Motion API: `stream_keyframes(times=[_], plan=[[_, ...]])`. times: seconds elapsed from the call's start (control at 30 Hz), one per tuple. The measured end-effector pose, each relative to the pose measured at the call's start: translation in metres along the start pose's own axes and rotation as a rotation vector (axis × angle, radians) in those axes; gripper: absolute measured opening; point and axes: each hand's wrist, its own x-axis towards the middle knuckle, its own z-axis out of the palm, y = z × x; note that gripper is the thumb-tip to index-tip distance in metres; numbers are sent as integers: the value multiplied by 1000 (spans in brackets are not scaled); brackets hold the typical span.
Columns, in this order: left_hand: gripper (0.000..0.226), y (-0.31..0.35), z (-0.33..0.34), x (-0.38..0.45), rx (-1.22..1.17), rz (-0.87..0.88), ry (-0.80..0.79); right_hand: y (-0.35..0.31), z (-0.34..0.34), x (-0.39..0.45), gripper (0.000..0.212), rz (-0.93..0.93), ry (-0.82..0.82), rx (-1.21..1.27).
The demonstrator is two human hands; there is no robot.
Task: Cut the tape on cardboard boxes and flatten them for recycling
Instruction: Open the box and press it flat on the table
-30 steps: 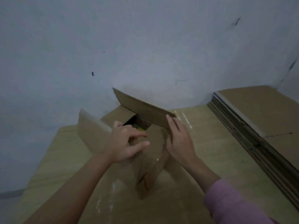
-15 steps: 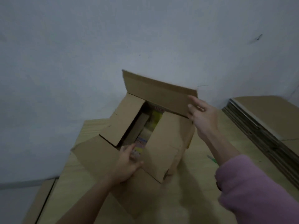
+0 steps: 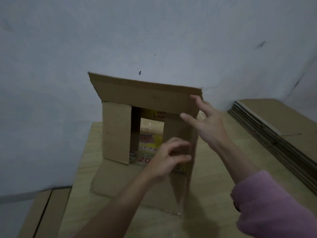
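Note:
A brown cardboard box point(image 3: 116, 133) lies on its side on a wooden table point(image 3: 214, 200), its open end facing me. All flaps are spread: one up, one flat on the table, two at the sides. Yellow printed packaging point(image 3: 151, 141) shows inside. My left hand point(image 3: 169, 157) pinches the edge of the right side flap, fingers curled on it. My right hand point(image 3: 207, 124) rests at the upper right corner, fingers spread and touching the raised top flap.
A stack of flattened cardboard point(image 3: 281, 133) lies at the table's right side. More flat cardboard point(image 3: 42, 213) sits low at the left, beside the table. A pale wall point(image 3: 154, 31) stands close behind the box.
The box has tipped from upright onto its side, so its opening faces me. My left hand moved from the inside to the right flap. My right hand stayed at the top flap's corner.

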Motion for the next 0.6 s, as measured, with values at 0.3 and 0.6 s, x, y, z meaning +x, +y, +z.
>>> stream_keyframes(times=[0.3,0.6], plan=[[61,-7,-66,15,-143,-242,263,2,-4,-14,90,33,-161,-231],[68,-21,-125,-9,-152,-114,854,8,-1,-18,97,-78,-166,-322]])
